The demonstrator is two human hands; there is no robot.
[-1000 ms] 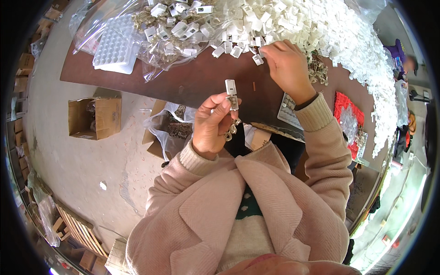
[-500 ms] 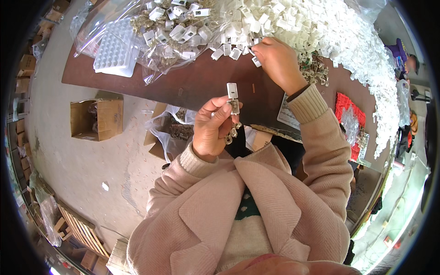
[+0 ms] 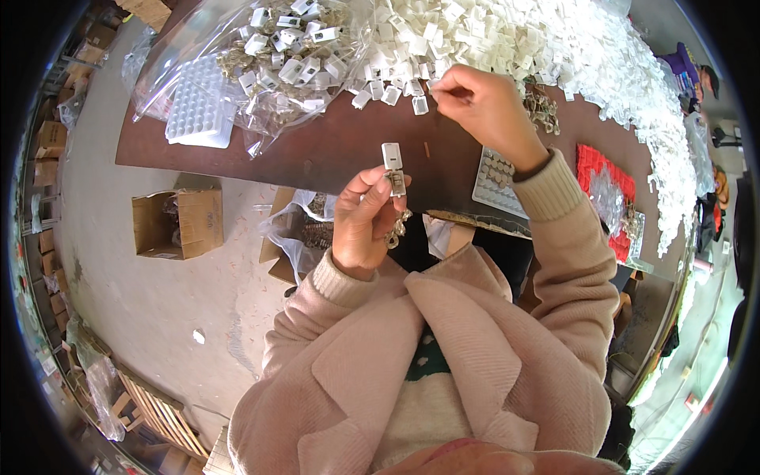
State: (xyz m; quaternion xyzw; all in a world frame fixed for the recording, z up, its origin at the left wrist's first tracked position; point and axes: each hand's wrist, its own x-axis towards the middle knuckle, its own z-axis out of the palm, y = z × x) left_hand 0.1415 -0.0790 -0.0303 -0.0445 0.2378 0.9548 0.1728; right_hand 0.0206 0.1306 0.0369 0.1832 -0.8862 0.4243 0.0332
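Upright between the thumb and fingers of my left hand is a small white plastic casing, its lower part opened to show a grey inside. A clump of shiny, chain-like pieces hangs below those fingers. My right hand is raised over the table at the near edge of a heap of white plastic casings. Its thumb and forefinger are pinched together; whatever lies between them is too small to make out. One loose casing lies just left of these fingertips.
A clear bag of casings with metallic strands lies back left, beside a white tray with round pockets. On the right are a tray of round discs and red packaging. Cardboard boxes stand on the floor.
My right hand has lifted slightly and shifted at the heap's edge, its fingers pinching more tightly. My left hand still holds its casing. The whole view has turned slightly.
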